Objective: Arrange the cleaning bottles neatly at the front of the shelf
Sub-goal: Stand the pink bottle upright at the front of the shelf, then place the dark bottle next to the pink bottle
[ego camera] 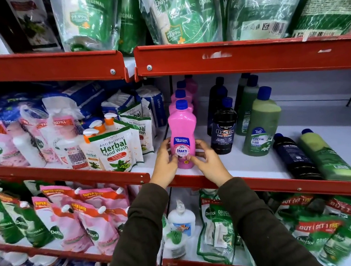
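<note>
A pink bottle (182,130) with a blue cap stands upright at the front left of the white shelf (257,164). My left hand (165,165) and my right hand (209,163) grip its lower part from both sides. More pink bottles (181,94) line up behind it. To the right stand a black bottle (223,129) and a green bottle (261,124), with others behind them. A black bottle (294,157) and a green bottle (327,156) lie on their sides at the front right.
Hand wash pouches (115,150) and pump bottles (71,149) fill the shelf section to the left. Green refill packs (182,12) hang over the red rail (248,56) above. Refill pouches (217,228) crowd the lower shelf. Bare white shelf shows at the back right.
</note>
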`<state>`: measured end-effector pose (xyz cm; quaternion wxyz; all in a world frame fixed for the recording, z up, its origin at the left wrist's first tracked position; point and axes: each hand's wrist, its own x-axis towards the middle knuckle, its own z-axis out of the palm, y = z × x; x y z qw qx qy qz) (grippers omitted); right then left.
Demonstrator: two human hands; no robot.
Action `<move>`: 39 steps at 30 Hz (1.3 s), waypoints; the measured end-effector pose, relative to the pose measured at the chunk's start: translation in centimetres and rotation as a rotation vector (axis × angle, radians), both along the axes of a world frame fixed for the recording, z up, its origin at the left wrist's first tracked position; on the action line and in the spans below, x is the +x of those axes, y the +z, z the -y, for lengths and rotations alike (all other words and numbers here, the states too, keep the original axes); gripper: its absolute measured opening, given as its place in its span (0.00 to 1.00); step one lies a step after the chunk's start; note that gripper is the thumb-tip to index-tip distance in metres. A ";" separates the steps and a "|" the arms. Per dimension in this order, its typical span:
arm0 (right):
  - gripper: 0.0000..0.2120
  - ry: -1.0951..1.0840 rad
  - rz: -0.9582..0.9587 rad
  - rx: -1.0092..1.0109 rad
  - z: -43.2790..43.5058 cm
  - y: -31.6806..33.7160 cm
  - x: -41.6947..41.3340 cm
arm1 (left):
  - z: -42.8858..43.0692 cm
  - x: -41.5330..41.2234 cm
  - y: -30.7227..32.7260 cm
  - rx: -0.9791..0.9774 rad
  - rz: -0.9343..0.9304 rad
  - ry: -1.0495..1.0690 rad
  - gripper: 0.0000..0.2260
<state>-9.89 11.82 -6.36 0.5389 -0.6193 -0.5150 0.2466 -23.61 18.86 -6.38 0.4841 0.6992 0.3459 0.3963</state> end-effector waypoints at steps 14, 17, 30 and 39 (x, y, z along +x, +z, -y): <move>0.19 -0.382 -0.116 0.288 6.7 0.6 3.0 | 6.0 2.8 0.1 0.378 0.125 0.442 0.23; 0.18 -0.543 0.025 0.301 10.1 0.8 7.4 | 8.8 6.4 0.5 0.493 0.052 0.414 0.21; 0.13 -0.660 0.315 -0.349 16.6 2.6 19.2 | 13.9 26.5 0.3 -0.115 -0.470 -0.172 0.25; 0.15 -0.487 0.062 -0.206 18.1 2.1 22.5 | 14.9 26.5 0.4 -0.236 -0.002 -0.185 0.25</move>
